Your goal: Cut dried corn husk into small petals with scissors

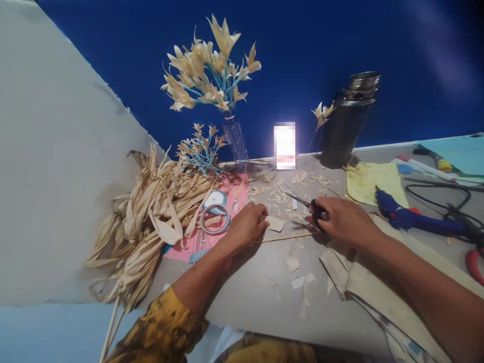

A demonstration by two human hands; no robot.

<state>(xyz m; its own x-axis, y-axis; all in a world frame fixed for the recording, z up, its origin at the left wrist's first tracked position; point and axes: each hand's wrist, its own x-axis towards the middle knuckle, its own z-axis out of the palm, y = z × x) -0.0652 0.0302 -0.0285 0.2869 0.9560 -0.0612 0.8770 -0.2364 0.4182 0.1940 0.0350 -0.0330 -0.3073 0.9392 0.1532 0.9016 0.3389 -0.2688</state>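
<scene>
Nearest in, the grey worktop [257, 282] is littered with pale husk scraps [293, 263], and both hands are low over it. The left hand [247, 227] has its grip curled nearly closed, fingertips on the edge of a small cream square of dried husk [275, 223] lying flat just beside them. The right hand [342, 219] has its grip closed through the handles of black-handled steel scissors [302, 202], blades pointing away to the left; whether they're parted, I can't tell. A thin wooden skewer [287, 237] lies between the hands, right under the cutting line. To my eye a clean cut wants the husk lifted clear of that skewer and pinched taut, fingers back from the blades. To the left, two rolls of tape [215, 218] and a heap of dried corn husks [151, 212] crowd the left elbow; to the right, a blue glue gun [401, 217]. Farther back, a steel flask [350, 121] and a clear bottle of husk flowers [209, 65]
</scene>
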